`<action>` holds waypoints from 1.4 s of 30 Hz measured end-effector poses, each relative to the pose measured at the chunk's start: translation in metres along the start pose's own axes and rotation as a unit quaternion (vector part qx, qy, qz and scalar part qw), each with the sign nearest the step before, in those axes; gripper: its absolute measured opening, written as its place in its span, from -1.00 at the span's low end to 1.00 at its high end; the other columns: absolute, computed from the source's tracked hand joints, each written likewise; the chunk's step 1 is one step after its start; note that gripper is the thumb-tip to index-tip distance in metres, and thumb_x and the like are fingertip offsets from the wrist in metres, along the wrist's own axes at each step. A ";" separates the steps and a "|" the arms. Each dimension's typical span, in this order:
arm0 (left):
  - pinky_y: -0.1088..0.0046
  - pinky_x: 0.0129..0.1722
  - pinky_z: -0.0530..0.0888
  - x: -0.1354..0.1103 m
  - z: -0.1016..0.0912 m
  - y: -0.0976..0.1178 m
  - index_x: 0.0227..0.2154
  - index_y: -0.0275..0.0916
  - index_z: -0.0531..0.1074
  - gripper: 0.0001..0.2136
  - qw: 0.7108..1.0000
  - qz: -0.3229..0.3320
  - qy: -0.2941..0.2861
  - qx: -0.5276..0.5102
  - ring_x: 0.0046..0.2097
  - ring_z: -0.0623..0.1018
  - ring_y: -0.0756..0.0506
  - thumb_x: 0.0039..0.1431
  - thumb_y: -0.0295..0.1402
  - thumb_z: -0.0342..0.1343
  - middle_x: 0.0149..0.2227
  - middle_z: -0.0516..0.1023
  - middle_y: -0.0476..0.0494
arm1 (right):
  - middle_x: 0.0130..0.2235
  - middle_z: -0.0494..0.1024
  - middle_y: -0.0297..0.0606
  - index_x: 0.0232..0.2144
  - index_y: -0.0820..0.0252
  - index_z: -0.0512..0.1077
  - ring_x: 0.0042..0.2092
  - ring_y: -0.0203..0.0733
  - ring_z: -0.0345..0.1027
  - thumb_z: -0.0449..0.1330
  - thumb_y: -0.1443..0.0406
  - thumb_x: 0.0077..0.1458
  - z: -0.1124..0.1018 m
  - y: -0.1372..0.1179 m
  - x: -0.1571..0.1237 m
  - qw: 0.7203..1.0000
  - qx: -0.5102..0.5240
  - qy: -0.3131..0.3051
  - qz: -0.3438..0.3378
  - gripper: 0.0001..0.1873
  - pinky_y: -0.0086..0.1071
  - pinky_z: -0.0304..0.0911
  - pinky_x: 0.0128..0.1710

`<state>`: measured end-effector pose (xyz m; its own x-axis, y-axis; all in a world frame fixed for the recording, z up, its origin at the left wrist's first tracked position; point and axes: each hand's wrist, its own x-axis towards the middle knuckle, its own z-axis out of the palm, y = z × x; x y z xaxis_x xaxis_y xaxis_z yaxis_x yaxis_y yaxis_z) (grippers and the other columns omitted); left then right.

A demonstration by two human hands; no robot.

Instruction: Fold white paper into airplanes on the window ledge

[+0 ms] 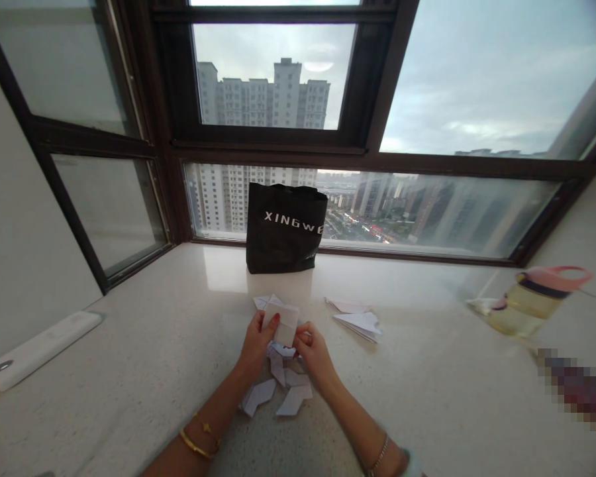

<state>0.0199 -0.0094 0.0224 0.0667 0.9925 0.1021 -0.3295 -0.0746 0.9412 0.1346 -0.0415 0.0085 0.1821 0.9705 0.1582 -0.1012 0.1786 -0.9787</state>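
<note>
Between my two hands, above the white counter, is a folded sheet of white paper point(285, 324). My left hand point(256, 341) grips its left side, with the thumb lying on its face. At the lower right edge of the same sheet, the fingers of my right hand point(312, 348) are pinched together. Several folded paper pieces point(294, 399) lie below and between my wrists, partly overlapping. Another folded paper point(261, 302) shows just behind the held sheet. To the right of my right hand rest paper planes point(362, 324), pointed and pleated.
A black bag point(287, 232) stands upright at the back of the counter point(153, 344), against the window. A yellowish bottle with a pink lid point(536, 301) is at the right. On the far left lies a long white power strip point(40, 348). A blurred dark-red thing point(581, 387) sits at the right edge.
</note>
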 end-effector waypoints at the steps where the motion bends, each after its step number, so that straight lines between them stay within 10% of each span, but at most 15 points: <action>1: 0.52 -0.48 0.37 0.000 0.000 0.000 -0.44 -0.30 0.31 -0.63 1.000 0.003 0.008 0.008 -0.49 0.41 0.02 -0.23 -0.10 0.19 -0.51 0.42 -0.01 | -0.65 0.42 -0.44 -0.55 0.15 0.19 -0.63 -0.37 0.22 0.19 0.14 -0.25 0.000 0.000 0.000 1.000 0.000 -0.005 -0.001 -0.72 -0.53 0.06 -0.66; 11: 0.50 -0.48 0.39 -0.005 -0.003 0.005 -0.35 -0.27 0.25 -0.63 0.992 0.046 0.065 0.094 -0.46 0.47 -0.03 -0.16 -0.13 0.15 -0.44 0.46 -0.08 | -0.62 0.40 -0.35 -0.51 0.20 0.32 -0.53 -0.28 0.30 -0.01 -0.13 -0.14 0.000 -0.008 0.000 0.999 -0.025 -0.043 -0.002 -0.50 -0.47 0.14 -0.60; 18: 0.49 -0.46 0.42 -0.006 0.001 0.015 0.02 -0.22 0.10 -0.34 0.999 0.003 -0.039 0.035 -0.43 0.50 -0.05 -0.18 -0.22 0.20 -0.36 0.51 -0.13 | -0.71 0.30 -0.46 -0.65 0.18 0.26 -0.65 -0.38 0.13 0.21 -0.03 -0.31 -0.005 -0.009 0.002 0.999 -0.027 -0.023 0.004 -0.59 -0.50 0.02 -0.64; 26: 0.44 -0.38 0.45 -0.010 -0.005 0.018 -0.29 -0.37 0.43 -0.59 0.971 -0.165 -0.172 -0.033 -0.33 0.53 -0.12 -0.19 -0.18 0.21 -0.37 0.54 -0.25 | -0.66 0.36 -0.41 -0.62 0.19 0.31 -0.60 -0.34 0.18 0.19 -0.02 -0.27 -0.006 -0.015 0.001 0.998 -0.054 -0.044 -0.011 -0.61 -0.47 0.09 -0.60; 35: 0.35 -0.19 0.48 0.027 -0.044 0.034 -0.23 -0.36 0.36 -0.76 0.985 0.010 0.118 -0.126 -0.22 0.52 -0.07 0.05 -0.35 0.06 -0.27 0.53 -0.20 | -0.45 0.42 -0.28 -0.32 0.18 0.37 -0.39 -0.22 0.29 0.02 0.16 -0.01 -0.021 -0.005 0.015 0.953 -0.266 0.051 -0.133 -0.74 -0.37 0.19 -0.37; 42: 0.33 -0.17 0.47 0.032 -0.055 0.031 -0.23 -0.40 0.35 -0.79 0.981 0.024 0.135 -0.140 -0.24 0.53 -0.08 0.08 -0.40 0.03 -0.30 0.53 -0.22 | -0.23 0.45 0.03 -0.32 0.29 0.40 -0.13 -0.01 0.26 0.11 0.21 -0.05 0.017 -0.001 0.061 0.872 -0.483 0.048 -0.054 -0.73 -0.26 0.10 -0.17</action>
<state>-0.0401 0.0257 0.0372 -0.1956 0.9805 0.0200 -0.5746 -0.1310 0.8079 0.1287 0.0201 0.0215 0.2260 0.9301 0.2897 0.7852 0.0020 -0.6192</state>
